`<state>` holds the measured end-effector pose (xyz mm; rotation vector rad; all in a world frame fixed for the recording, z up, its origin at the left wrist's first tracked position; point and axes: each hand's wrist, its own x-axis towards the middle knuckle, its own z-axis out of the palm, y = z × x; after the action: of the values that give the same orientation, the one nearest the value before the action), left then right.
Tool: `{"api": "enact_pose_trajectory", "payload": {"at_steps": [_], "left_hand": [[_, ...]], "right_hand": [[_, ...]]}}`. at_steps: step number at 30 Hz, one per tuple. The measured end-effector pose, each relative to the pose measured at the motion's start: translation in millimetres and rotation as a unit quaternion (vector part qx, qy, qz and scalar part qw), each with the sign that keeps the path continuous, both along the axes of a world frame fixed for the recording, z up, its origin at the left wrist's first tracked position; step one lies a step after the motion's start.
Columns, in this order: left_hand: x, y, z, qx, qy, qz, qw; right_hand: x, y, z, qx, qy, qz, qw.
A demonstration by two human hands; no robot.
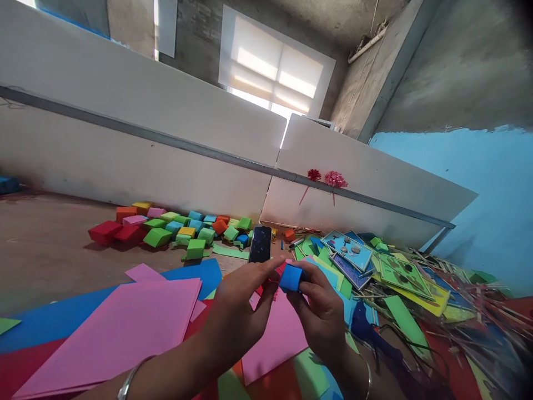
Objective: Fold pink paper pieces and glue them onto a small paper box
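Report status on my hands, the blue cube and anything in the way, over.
Right hand closed on the blue cube. Left hand close beside it, contact unclear. Pink sheet below, phone beyond; neither visibly blocking.

This was a rough craft workroom.
Coloured sheets [120, 328] lay near left, small boxes [174, 226] far left, picture cards [350, 250] right; bare concrete [466, 83] showed above blue paint [478, 189].

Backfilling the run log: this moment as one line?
left hand: beside blue block, grip unclear | right hand: holds blue block | nearby: phone, pink sheets, coloured blocks
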<state>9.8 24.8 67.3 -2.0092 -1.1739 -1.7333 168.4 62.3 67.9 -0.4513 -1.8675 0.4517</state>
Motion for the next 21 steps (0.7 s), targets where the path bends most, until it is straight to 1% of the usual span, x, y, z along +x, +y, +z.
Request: {"api": "enact_pose_trajectory", "payload": {"at_steps": [4, 8, 10, 13, 16, 19, 21], "left_hand": [[-1, -5, 2.3, -0.008, 0.044, 0.018, 0.999], [-2, -9, 6.2, -0.011, 0.089, 0.044, 0.995], [-2, -11, 8.3, -0.016, 0.094, 0.051, 0.994], [-3, -13, 11.9, -0.050, 0.062, 0.038, 0.996], [-3, -14, 15.7, -0.120, 0.003, 0.009, 0.993], [-2, -11, 16.5, -0.198, -0.069, -0.042, 0.977], [-1, -8, 13.9, -0.234, -0.116, -0.087, 0.962]], "right_hand": [[-2, 0, -0.2, -0.009, -0.002, 0.009, 1.000], [-4, 0, -7.5, -0.027, 0.002, 0.016, 0.999], [-5, 1, -11.7, -0.031, 0.002, 0.013, 0.999], [-5, 1, -15.1, -0.035, 0.004, 0.015, 0.999], [-5, 2, -14.6, -0.037, 0.007, 0.015, 0.999], [-4, 1, -11.8, -0.047, 0.015, 0.015, 0.999], [-5, 0, -9.6, -0.069, 0.018, 0.021, 0.997]]}}
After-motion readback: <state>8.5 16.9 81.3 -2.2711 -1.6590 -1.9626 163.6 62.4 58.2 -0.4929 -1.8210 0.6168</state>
